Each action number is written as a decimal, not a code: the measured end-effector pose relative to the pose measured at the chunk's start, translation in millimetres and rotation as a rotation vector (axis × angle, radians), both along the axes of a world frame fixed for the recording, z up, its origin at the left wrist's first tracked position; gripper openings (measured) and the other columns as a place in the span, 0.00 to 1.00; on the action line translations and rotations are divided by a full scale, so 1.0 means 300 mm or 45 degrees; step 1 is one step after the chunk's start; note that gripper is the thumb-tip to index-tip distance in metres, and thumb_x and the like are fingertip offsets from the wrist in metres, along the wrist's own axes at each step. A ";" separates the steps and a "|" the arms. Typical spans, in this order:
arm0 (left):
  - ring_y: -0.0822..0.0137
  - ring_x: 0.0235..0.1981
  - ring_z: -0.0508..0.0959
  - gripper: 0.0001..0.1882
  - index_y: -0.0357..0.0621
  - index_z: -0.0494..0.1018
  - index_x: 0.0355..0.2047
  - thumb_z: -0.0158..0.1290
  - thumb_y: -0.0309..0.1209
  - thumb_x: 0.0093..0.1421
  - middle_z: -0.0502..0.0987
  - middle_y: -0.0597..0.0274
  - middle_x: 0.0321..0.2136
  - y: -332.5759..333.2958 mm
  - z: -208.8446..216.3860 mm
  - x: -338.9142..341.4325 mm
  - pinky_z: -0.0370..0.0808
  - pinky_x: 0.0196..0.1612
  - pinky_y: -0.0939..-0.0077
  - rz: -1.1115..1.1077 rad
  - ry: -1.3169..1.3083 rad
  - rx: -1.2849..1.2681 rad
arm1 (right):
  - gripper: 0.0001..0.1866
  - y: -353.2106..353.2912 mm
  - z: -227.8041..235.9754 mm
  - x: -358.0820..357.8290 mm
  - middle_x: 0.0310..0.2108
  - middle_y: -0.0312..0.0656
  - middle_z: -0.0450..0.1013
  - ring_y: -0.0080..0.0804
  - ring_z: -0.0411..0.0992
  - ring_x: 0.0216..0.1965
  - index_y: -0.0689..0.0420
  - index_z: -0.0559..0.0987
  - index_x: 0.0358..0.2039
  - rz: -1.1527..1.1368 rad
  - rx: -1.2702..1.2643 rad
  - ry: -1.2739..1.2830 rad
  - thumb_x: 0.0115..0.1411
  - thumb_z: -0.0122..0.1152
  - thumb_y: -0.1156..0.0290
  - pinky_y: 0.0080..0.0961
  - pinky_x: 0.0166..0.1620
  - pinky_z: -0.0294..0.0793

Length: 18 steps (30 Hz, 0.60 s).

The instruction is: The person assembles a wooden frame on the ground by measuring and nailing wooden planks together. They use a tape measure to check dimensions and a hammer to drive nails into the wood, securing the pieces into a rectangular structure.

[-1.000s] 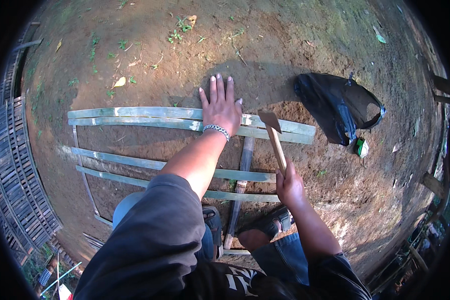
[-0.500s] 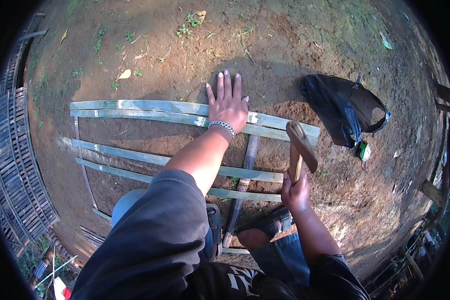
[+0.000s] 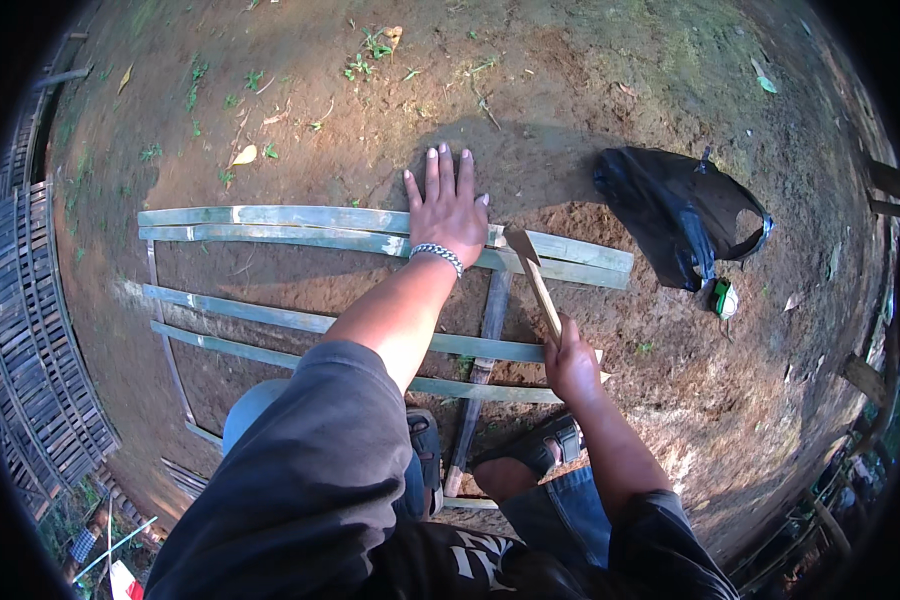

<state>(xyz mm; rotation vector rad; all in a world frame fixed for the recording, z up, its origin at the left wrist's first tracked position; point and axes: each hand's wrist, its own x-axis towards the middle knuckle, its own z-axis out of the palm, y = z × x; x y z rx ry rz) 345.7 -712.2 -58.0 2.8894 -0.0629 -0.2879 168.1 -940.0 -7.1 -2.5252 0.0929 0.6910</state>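
My left hand lies flat across two bamboo slats at the far side of a bamboo frame, its fingers spread on the soil beyond them. In my right hand is a hammer with a pale wooden handle. Its head is down at the two slats, just right of my left hand, where they cross a dark bamboo crosspiece. Whether the head touches them I cannot tell. Two more slats run nearer to me over the same crosspiece. A thin strip joins the frame's left end.
A black plastic bag lies on the soil at the right, with a small green and white object beside it. A slatted bamboo panel stands along the left edge. My sandalled feet are at the frame's near side.
My right hand has swung the hammer left and down, from raised over the slats' right end to the crosspiece. My left hand stays pressed on the slats.
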 end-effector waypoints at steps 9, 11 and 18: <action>0.47 0.77 0.41 0.37 0.41 0.48 0.74 0.44 0.44 0.70 0.44 0.41 0.75 -0.002 -0.009 -0.003 0.36 0.74 0.37 -0.017 -0.059 -0.005 | 0.20 -0.029 -0.003 0.016 0.33 0.64 0.78 0.63 0.79 0.33 0.58 0.69 0.57 -0.043 -0.056 -0.017 0.66 0.57 0.69 0.54 0.35 0.80; 0.47 0.77 0.40 0.38 0.41 0.48 0.74 0.44 0.43 0.70 0.44 0.41 0.75 0.008 -0.013 -0.013 0.36 0.74 0.37 -0.012 -0.061 0.000 | 0.19 -0.017 0.017 0.033 0.32 0.65 0.77 0.64 0.79 0.32 0.58 0.69 0.56 -0.028 -0.022 -0.015 0.66 0.57 0.70 0.54 0.35 0.80; 0.48 0.77 0.39 0.38 0.42 0.47 0.75 0.43 0.44 0.70 0.43 0.43 0.75 0.003 -0.020 -0.029 0.35 0.74 0.38 -0.018 -0.043 0.011 | 0.19 -0.056 0.020 0.018 0.32 0.62 0.78 0.65 0.79 0.33 0.57 0.69 0.55 -0.098 -0.047 0.040 0.66 0.57 0.69 0.56 0.39 0.79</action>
